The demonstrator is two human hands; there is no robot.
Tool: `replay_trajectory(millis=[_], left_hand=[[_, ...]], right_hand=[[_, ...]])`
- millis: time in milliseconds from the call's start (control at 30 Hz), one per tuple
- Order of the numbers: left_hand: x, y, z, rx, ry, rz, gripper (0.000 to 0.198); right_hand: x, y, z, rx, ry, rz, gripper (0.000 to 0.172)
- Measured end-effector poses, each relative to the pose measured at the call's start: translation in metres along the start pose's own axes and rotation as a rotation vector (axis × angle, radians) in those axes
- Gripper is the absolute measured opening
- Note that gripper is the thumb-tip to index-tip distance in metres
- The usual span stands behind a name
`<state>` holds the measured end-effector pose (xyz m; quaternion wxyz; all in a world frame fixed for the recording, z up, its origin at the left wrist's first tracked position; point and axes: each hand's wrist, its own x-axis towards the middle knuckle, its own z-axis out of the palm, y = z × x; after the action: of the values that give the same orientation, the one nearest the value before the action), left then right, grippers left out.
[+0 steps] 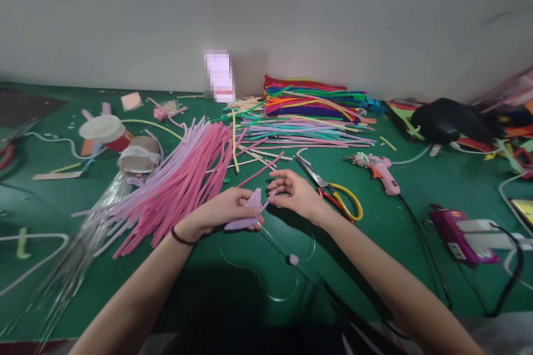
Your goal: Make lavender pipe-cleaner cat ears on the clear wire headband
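My left hand (227,208) is closed around a lilac piece shaped from pipe cleaners (244,220), gripping it between thumb and fingers. My right hand (297,195) pinches a loose lilac pipe cleaner end (268,199) at the piece's right side, its other fingers raised. A thin pale stem or wire runs from below my left hand down to a small lilac tip (293,259) over the table. Just left of my hands lies a large bundle of pink pipe cleaners (179,188) with lilac ones (183,146) beside it.
Scissors with yellow and red handles (347,199) lie right of my hands. Beyond them rests a pink glue gun (381,169), its cord trailing forward past a purple power strip (462,238). Multicoloured pipe cleaners (312,105) are stacked by the wall. A paper cup (119,138) lies left, near silvery strands (83,244).
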<state>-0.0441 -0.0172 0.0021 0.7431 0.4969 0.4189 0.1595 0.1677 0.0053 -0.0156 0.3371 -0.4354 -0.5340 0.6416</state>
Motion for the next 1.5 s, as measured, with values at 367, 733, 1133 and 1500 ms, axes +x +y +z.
replay_trajectory(millis=[367,733,1133,1500], left_hand=[[0.003,-0.004,0.0,-0.047,-0.023,0.01,0.037],[0.001,0.001,-0.002,-0.151,-0.034,0.038,0.037],[0.006,-0.001,-0.006,-0.292,0.034,0.067,0.048],[0.007,0.0,-0.001,-0.308,0.027,0.046,0.041]], right_hand=[[-0.005,-0.006,0.001,-0.03,-0.259,0.059,0.032],[-0.006,-0.013,-0.02,0.453,-0.56,0.265,0.051],[-0.006,0.008,0.012,0.369,-0.285,0.115,0.03],[-0.008,0.007,0.023,0.243,-0.079,-0.07,0.027]])
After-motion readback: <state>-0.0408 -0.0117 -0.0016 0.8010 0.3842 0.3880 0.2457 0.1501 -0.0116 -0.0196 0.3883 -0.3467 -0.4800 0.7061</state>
